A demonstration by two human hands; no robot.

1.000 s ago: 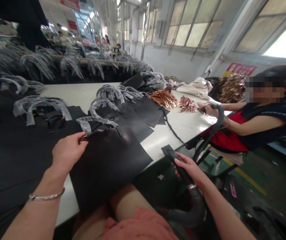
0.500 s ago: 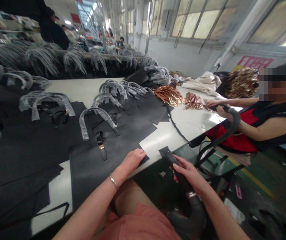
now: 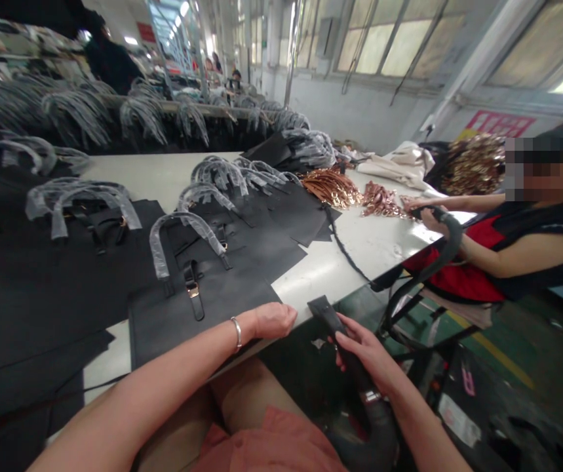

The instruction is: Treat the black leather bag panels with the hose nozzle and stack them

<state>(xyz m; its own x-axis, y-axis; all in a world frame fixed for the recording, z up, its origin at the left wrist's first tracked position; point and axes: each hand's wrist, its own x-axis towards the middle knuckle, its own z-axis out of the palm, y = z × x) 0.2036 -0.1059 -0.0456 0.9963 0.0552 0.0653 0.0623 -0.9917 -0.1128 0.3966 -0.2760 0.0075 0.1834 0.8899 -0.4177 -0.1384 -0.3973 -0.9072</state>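
My left hand (image 3: 275, 319) is closed, its fingers curled under at the right corner of a black leather-like panel (image 3: 158, 328). That corner is hidden by the hand, so what the fingers hold cannot be made out. Wrapped round a flat-ended black hose nozzle (image 3: 324, 313), my right hand (image 3: 360, 344) keeps it just off the table edge, its tip close to my left fist. A thick dark hose (image 3: 382, 423) runs down from the nozzle. On the panel lie a plastic-wrapped handle (image 3: 185, 226) and a black buckle strap (image 3: 191, 288).
More panels with wrapped handles (image 3: 92, 196) cover the left of the white table (image 3: 305, 272). Brown straps with gold clasps (image 3: 333, 188) are piled at the back. On the right a co-worker (image 3: 492, 249) holds another dark hose (image 3: 451, 246). A black cord (image 3: 347, 246) crosses the table.
My left hand has slid right along the panel's edge, and its fingers have curled in. The nozzle in my right hand has shifted slightly left and down.
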